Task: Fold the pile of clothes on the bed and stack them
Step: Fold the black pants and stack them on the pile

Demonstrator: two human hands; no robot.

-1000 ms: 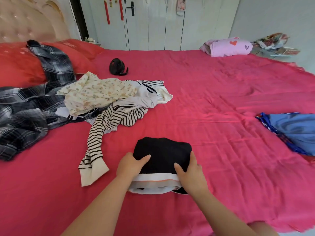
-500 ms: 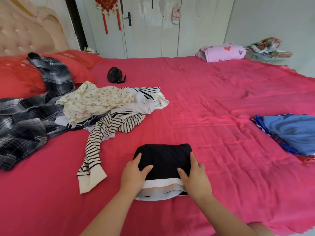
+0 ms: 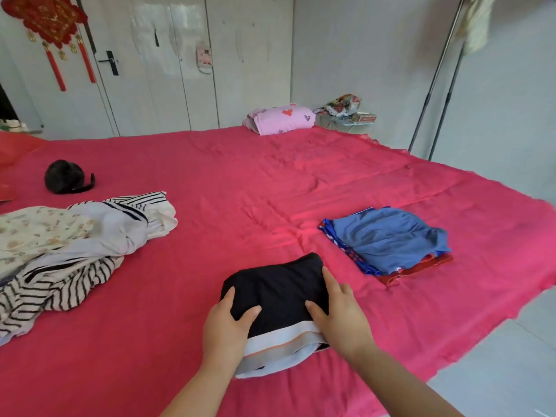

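A: Task item, where?
B: Folded black garment (image 3: pixel 276 293), front-centre on the bed (image 3: pixel 240 182), between the 2 hands.
A: Axis, heading?
B: The long axis runs near-left to far-right, a bit skewed. The white band with 1 orange stripe faces the person. The rounded black fold points away.
A: Hands?
B: Left hand (image 3: pixel 225 329) grips the left side, thumb on top, fingers curled along the edge. Right hand (image 3: pixel 340 317) does the same on the right side. Both are partly closed round the cloth.
A: Lifted or flat?
B: Can't tell.
A: Stack?
B: Blue stack (image 3: pixel 388 239) to the right, near but apart, blue on top, red underneath.
A: Unfolded stuff?
B: Pile (image 3: pixel 75 242) at left, well apart: striped, floral and white pieces, tangled.
A: Text, labels?
B: Gold marks on the red ornament (image 3: pixel 45 19) on the door, too blurred to read. Print on the box (image 3: pixel 367 118) beyond the pink bundle (image 3: pixel 282 118), too small.
A: Else?
B: Black cap (image 3: pixel 66 177) far left on the bed.
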